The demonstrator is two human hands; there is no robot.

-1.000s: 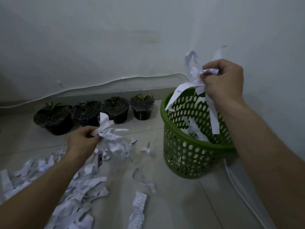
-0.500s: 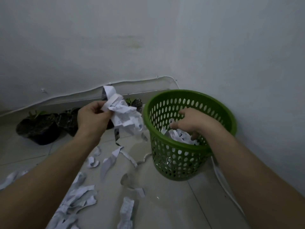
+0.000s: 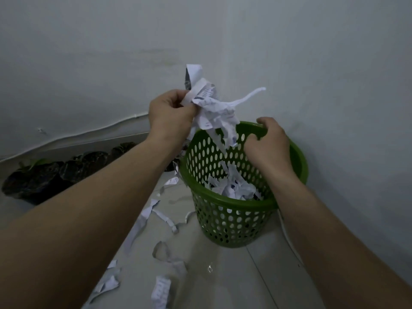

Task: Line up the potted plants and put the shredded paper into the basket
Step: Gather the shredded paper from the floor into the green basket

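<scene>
My left hand [image 3: 169, 114] is shut on a bunch of shredded paper [image 3: 211, 108], held above the left rim of the green perforated basket [image 3: 223, 198]. Strips dangle from the bunch into the basket's mouth. More shredded paper [image 3: 231, 186] lies inside the basket. My right hand [image 3: 267, 146] hovers over the basket with fingers curled near the far rim and no paper in it. Black potted plants [image 3: 33, 181] stand in a row along the wall at the left, partly hidden by my left forearm.
Loose paper strips [image 3: 142, 221] lie scattered on the tiled floor left of and in front of the basket. The basket stands in a room corner, close to the right wall. A white cable [image 3: 289, 239] runs along the floor by that wall.
My left hand has carried its paper bunch up and right, over the basket. My right hand dropped its strips into the basket and has risen to the far rim.
</scene>
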